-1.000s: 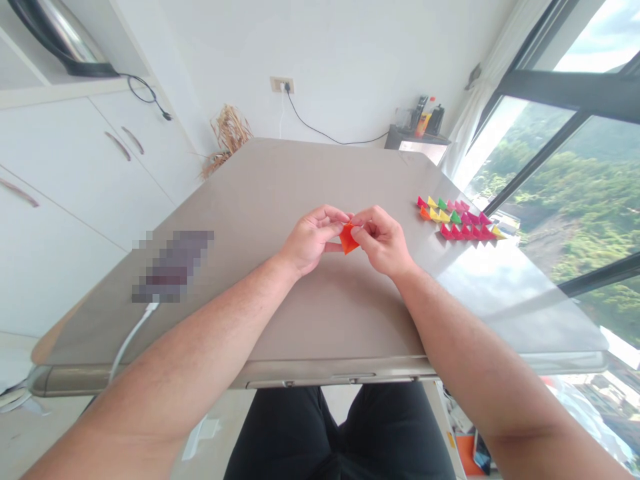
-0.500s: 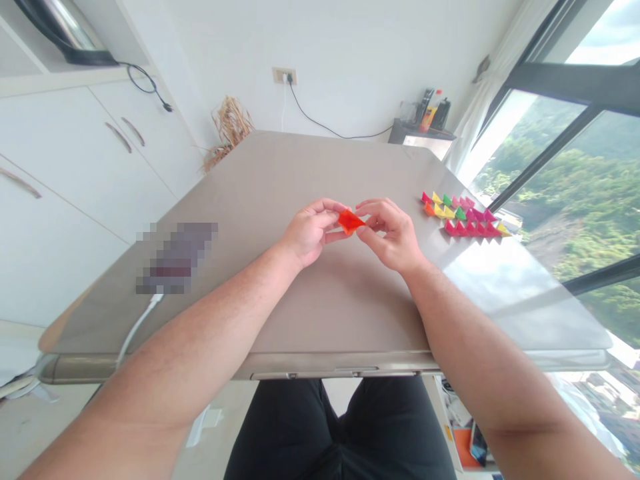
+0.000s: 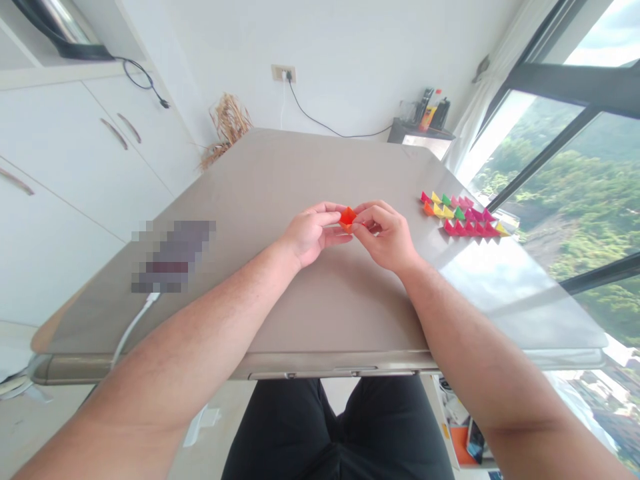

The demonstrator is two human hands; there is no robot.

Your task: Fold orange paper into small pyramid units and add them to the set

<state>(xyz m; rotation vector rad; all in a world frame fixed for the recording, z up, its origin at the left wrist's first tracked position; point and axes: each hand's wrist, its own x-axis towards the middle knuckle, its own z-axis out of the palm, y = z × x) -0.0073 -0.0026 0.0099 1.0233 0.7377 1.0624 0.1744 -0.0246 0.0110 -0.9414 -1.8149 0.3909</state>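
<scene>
Between my two hands, above the middle of the table, is a small orange folded paper boat with a raised peak. My left hand grips its left side, fingers above and below it. My right hand pinches its right edge between thumb and fingers, which cover part of the paper. Over at the right of the table stand several similar folded paper boats in rows, coloured red, yellow, green, pink and orange.
A blurred-out phone-like object with a white cable lies on the table at the left. Beyond the far right corner, bottles stand on a small cabinet. A window borders the right side.
My right hand has moved slightly left, closer to my left hand. The orange paper now looks more opened up, with its peak standing upright.
</scene>
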